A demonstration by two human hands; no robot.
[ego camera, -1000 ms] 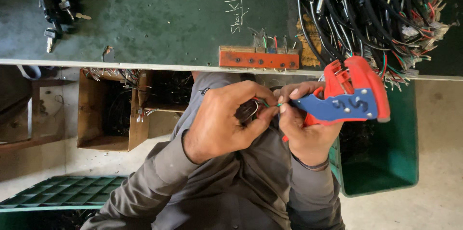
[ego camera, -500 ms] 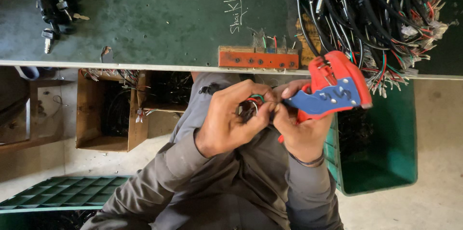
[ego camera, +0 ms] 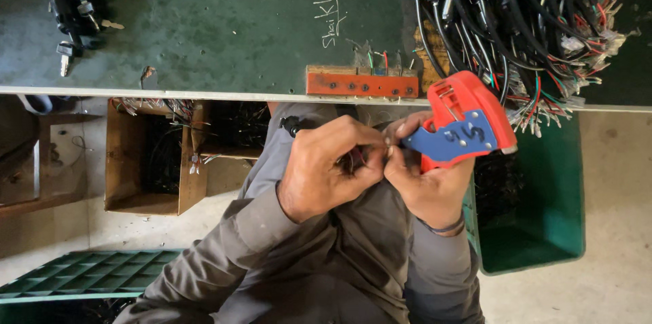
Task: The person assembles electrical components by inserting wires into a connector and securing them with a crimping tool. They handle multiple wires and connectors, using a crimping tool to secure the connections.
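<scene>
A worker's right hand [ego camera: 428, 178] grips a red-and-blue wire stripper [ego camera: 465, 123] just below the green workbench [ego camera: 224, 25] edge. Over the past second the tool has swung upward, its long axis now slanting up toward the cable bundle [ego camera: 516, 18], nose toward the left hand [ego camera: 329, 168]. That hand has closed in, fingers pinched on thin wires [ego camera: 353, 159], suggesting another end being fed.
</scene>
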